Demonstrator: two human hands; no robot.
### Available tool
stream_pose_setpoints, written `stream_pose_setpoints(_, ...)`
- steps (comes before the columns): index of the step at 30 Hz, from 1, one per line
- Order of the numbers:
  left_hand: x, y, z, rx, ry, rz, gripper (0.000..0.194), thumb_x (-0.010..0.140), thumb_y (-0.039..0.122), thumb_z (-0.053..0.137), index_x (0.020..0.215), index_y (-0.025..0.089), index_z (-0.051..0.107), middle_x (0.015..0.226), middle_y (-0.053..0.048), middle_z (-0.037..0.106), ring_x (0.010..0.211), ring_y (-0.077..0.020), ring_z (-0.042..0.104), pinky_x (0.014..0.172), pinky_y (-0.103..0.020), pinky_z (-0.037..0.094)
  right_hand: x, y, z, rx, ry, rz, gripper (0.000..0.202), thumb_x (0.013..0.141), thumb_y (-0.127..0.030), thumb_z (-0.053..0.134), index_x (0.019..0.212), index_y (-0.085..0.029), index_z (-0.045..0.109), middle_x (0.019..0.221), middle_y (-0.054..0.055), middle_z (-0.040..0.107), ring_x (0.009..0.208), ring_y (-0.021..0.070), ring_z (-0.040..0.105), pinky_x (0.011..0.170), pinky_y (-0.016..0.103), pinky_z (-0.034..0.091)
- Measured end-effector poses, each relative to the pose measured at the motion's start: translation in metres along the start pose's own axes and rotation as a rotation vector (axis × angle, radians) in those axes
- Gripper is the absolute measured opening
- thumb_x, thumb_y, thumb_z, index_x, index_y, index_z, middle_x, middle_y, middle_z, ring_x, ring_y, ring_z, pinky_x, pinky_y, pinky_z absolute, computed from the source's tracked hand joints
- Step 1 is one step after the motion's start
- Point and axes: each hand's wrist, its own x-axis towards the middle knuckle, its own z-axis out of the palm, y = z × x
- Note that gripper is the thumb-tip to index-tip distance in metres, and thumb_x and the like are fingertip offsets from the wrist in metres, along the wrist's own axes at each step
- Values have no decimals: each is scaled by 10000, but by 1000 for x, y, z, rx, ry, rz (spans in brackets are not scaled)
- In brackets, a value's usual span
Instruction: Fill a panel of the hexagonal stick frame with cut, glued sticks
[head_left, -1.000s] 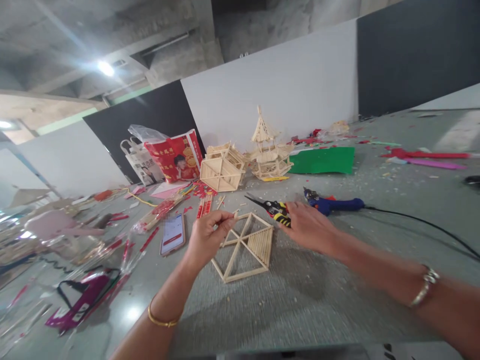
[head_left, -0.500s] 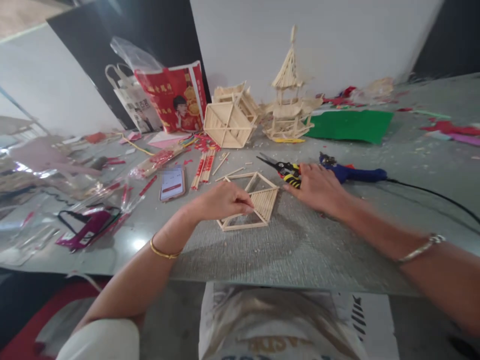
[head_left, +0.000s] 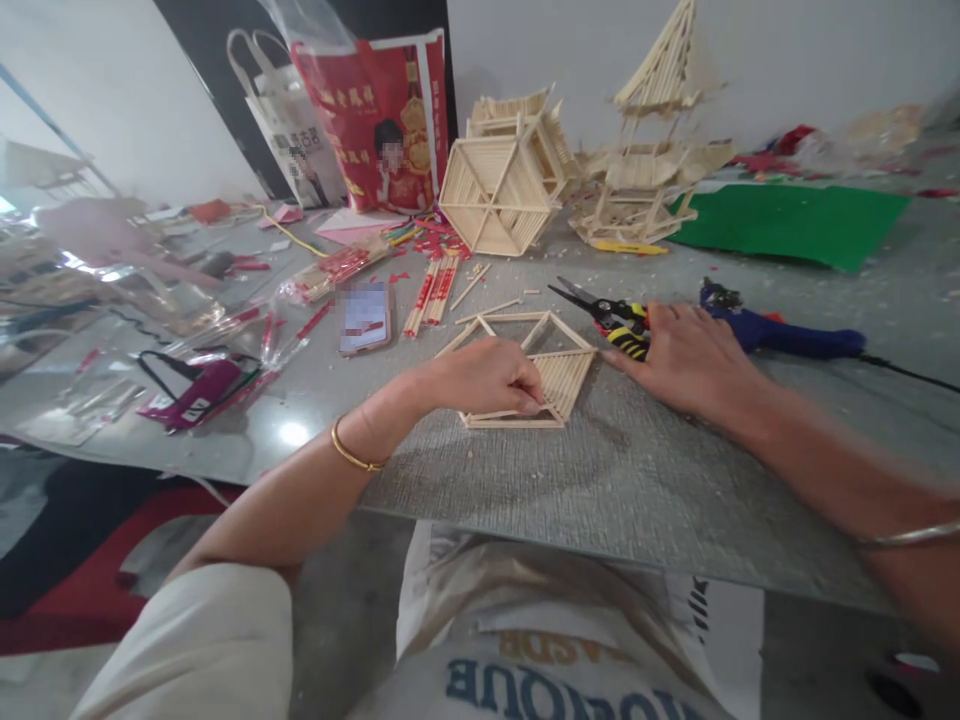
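A flat hexagonal frame of pale wooden sticks [head_left: 517,422] lies on the table, its right-hand part filled with slats. My left hand [head_left: 491,375] is over the frame, thumb and fingers pinched together at the edge of the slats. What sits between those fingertips is too small to make out. To the right, my right hand [head_left: 694,350] is closed over the yellow-and-black handles of a pair of shears [head_left: 628,325]. The dark blades point away to the left, slightly parted. Just beyond that hand lies a blue glue gun [head_left: 802,335] with a black cord.
Loose sticks [head_left: 471,287], red-wrapped stick bundles [head_left: 431,295] and a phone [head_left: 365,318] lie left of centre. Behind stand a hexagonal stick model [head_left: 495,195], a stick pagoda [head_left: 637,190] and a red bag [head_left: 375,130]. Green sheet [head_left: 795,222] is back right; purple device [head_left: 187,392] left.
The camera view has shifted, so the tabletop things appear higher and farther right. My left hand stays pinched at the frame. My right hand remains on the shears.
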Motion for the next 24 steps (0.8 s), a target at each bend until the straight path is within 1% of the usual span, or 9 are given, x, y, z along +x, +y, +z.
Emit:
stream_pose_setpoints(5, 1, 2, 2, 47, -1, -44, 153, 707, 140, 590, 711, 206, 728, 638, 33, 682, 570, -85, 554, 560, -208, 338, 1, -1, -2, -36, -21, 16, 677, 831, -573, 440, 1216, -17, 429, 1135, 260, 531, 1093, 364, 479, 839, 423, 359)
stream_pose_setpoints(8, 1, 3, 4, 77, 13, -68, 155, 703, 134, 595, 690, 210, 728, 634, 32, 687, 565, -92, 563, 557, -217, 338, 1, -1, -3, -21, -26, 5, 689, 838, -586, 412, 1222, -14, 423, 1143, 260, 526, 1091, 363, 475, 849, 431, 354)
stream_pose_setpoints(11, 0, 3, 4, 56, 44, -49, 144, 685, 134, 617, 665, 227, 725, 632, 38, 688, 579, -97, 581, 574, -217, 354, 1, -1, -4, -11, -26, -13, 706, 839, -608, 383, 1227, -19, 416, 1151, 254, 518, 1086, 359, 465, 844, 437, 349)
stream_pose_setpoints(14, 0, 2, 5, 14, 60, -35, 137, 674, 137, 633, 660, 238, 725, 646, 38, 694, 612, -105, 602, 611, -217, 379, 1, -1, -4, -10, -19, -12, 687, 836, -601, 408, 1198, -19, 435, 1130, 250, 524, 1065, 357, 471, 834, 434, 348)
stream_pose_setpoints(19, 3, 1, 4, 29, 3, -35, 108, 712, 181, 630, 708, 225, 729, 669, 32, 700, 621, -108, 603, 609, -216, 378, 0, -2, -6, -5, -19, -9, 699, 830, -573, 468, 1220, 5, 426, 1158, 273, 508, 1088, 372, 455, 856, 439, 336)
stream_pose_setpoints(24, 4, -1, 1, -40, -26, -63, 112, 686, 162, 645, 692, 233, 731, 663, 45, 696, 621, -104, 599, 596, -204, 368, 0, -1, -5, -8, -11, -23, 686, 838, -576, 449, 1201, 6, 443, 1146, 273, 520, 1077, 376, 468, 847, 445, 351)
